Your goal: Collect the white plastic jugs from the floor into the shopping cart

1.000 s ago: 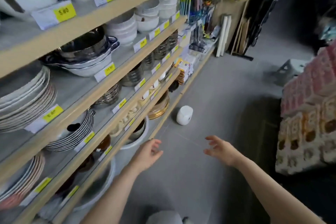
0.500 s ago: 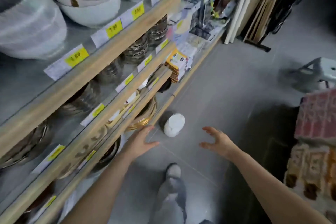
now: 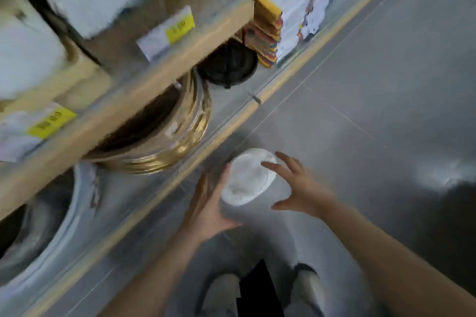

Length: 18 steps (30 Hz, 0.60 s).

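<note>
Both hands, left (image 3: 208,203) and right (image 3: 298,188), spread their fingers on either side of the jug (image 3: 247,177) on the floor, which probably is light, smooth plastic, best held by its sides.

The jug (image 3: 247,177) looked like matt white plastic, the floor (image 3: 373,100) smooth grey, the shelf edge (image 3: 159,72) pale wood, the stacked trays (image 3: 177,141) glossy gold.

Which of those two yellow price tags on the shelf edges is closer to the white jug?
The upper-right price tag, on the shelf edge above the gold stack. The other tag sits far left, farther from the white jug.
</note>
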Tool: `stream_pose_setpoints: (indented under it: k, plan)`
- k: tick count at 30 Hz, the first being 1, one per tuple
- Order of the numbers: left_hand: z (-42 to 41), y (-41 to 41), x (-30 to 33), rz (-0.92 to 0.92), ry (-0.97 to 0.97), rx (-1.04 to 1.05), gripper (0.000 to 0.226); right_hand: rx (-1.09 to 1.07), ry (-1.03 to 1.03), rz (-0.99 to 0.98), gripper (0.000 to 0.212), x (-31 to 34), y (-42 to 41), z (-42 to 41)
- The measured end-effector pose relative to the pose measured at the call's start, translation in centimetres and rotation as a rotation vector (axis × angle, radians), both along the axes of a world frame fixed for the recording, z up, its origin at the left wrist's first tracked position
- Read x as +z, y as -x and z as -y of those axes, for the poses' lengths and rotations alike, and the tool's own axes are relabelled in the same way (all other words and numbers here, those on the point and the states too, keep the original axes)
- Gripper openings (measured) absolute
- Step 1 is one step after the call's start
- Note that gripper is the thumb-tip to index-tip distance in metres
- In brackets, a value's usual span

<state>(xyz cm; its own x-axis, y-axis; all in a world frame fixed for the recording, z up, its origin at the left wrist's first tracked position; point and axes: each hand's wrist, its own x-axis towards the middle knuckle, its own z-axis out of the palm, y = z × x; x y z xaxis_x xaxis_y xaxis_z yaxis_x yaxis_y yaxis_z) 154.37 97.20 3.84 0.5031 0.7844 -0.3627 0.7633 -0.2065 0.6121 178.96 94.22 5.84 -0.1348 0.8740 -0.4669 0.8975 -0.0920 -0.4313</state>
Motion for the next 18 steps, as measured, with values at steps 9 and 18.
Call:
stream_pose_setpoints:
  k: [9, 18]
  plan:
    - [-0.8, -4.0, -12.8, 0.153, -0.132, 0.201, 0.122, 0.149, -0.102, -0.114, 0.129, -14.3, -1.0, -6.5]
    - [-1.5, 0.6, -1.4, 0.202, 0.074, 0.185, 0.116, 0.078, -0.062, -0.31, 0.112, -3.2, 2.1, -5.5]
